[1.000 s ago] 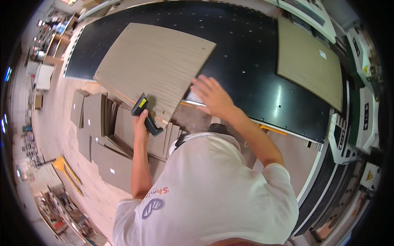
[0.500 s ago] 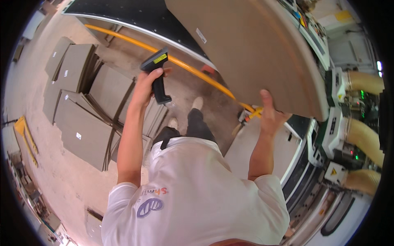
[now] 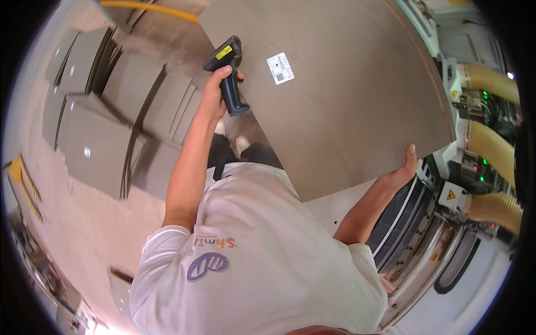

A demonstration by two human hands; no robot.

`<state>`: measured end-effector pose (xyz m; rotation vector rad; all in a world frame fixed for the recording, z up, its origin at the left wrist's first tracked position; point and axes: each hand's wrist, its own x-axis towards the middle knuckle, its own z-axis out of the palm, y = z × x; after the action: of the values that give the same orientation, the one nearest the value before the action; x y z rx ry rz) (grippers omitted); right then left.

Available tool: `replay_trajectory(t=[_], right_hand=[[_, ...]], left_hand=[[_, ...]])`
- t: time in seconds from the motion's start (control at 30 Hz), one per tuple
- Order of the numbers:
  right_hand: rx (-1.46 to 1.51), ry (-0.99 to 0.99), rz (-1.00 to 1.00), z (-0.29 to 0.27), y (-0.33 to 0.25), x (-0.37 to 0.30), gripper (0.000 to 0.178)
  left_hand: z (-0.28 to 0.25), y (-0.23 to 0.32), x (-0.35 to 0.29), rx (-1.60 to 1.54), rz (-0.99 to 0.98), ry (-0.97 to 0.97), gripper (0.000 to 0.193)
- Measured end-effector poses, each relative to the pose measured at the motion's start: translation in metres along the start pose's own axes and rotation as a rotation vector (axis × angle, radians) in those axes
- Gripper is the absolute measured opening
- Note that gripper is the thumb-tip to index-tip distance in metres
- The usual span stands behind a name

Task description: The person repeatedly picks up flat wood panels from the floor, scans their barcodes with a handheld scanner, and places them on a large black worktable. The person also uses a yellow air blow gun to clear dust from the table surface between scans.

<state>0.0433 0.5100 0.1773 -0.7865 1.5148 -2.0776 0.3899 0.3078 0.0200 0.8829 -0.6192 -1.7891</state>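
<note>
My left hand [image 3: 215,92] is closed round the grip of a black barcode scanner [image 3: 229,78] with a yellow label on its head. The scanner is beside the left edge of a large grey-brown board [image 3: 346,106]. On the board's face is a white printed label [image 3: 280,68], to the right of the scanner's head. My right hand [image 3: 405,170] grips the board's near edge toward its right corner, thumb on the upper face. The fingers beneath the board are hidden.
Stacks of similar boards [image 3: 100,145] stand on the floor at the left. Along the right runs a machine with ribbed yellowish hoses [image 3: 491,142] and small green and red lights. A yellow bar [image 3: 151,8] lies at the far left of the board.
The board has swung lower and nearer, its labelled face turned more toward me. My right hand has moved right with it. The scanner has come up and right, closer to the label.
</note>
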Motion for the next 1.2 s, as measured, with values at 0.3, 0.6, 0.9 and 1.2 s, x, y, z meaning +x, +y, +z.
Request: replay_trajectory(t=[0.3,0.6,0.9,1.2], right_hand=[[0.098,-0.238,0.465,0.018,0.026,-0.046,0.045],[-0.199,-0.702,0.356,0.122,0.110,-0.121,0.043],[-0.381,-1.513,0.927,0.210,0.123,-0.475,0.048],[-0.818,-2.071,1.396,0.215,0.159,-0.856,0.050]], left_hand=[[-0.078,0.014,-0.263,0.077,0.346,0.356,0.045],[-0.140,-0.036,-0.509,-0.002,0.627,0.793,0.051],[-0.224,-0.138,-0.780,-0.455,0.596,1.376,0.030],[-0.234,-0.230,-0.979,-0.997,0.749,1.908,0.031]])
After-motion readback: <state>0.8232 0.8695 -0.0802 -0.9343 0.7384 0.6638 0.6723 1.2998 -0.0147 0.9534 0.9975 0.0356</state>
